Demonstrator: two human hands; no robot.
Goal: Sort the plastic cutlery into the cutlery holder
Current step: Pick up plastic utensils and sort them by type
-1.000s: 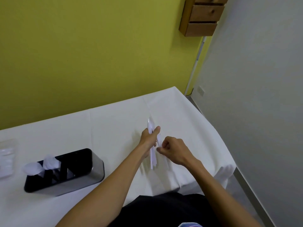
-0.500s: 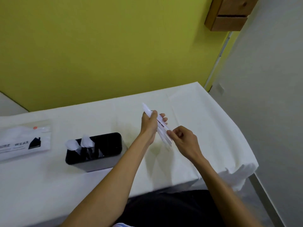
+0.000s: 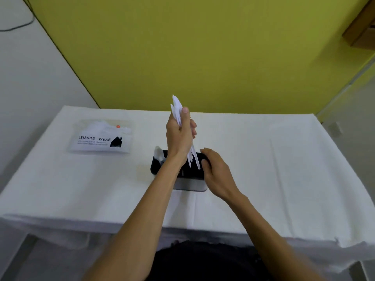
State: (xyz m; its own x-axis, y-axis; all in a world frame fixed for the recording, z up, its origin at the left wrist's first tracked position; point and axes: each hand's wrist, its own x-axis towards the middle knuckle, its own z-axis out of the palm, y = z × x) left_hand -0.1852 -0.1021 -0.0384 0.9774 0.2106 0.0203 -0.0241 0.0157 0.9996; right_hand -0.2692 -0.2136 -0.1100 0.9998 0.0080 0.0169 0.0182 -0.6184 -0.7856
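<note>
- Your left hand (image 3: pixel 179 136) is raised above the cutlery holder (image 3: pixel 190 185), with fingers and thumb curled tight round a bundle of white plastic cutlery (image 3: pixel 176 105).
- The bundle stands nearly upright, tilted a little. Its upper ends stick out above your thumb, and its lower ends fan out below your palm, over the right part of the holder's dark opening.
- You cannot tell from this view whether those lower ends are already inside the holder or just above it. The pieces are too blurred to tell knives from forks.
- Your right hand (image 3: pixel 215 171) is at the right end of the holder, with its fingers curled against the rim there. Whether it really grips the rim or only rests on it cannot be told.
- The holder is a long box, black inside with a grey metal wall. It stands near the middle of the table (image 3: pixel 284 159), which is covered by a white cloth.
- Two white spoons (image 3: pixel 158 153) stand bowl-up in the holder's left end, partly hidden behind your left wrist.
- A clear plastic bag (image 3: pixel 100 138) printed "LEISURE WEAR" lies flat on the cloth, well to the left of the holder.
- Behind the table is a yellow-green wall (image 3: pixel 203 47), and the corner of a wooden box (image 3: pixel 363 31) shows at the upper right.
</note>
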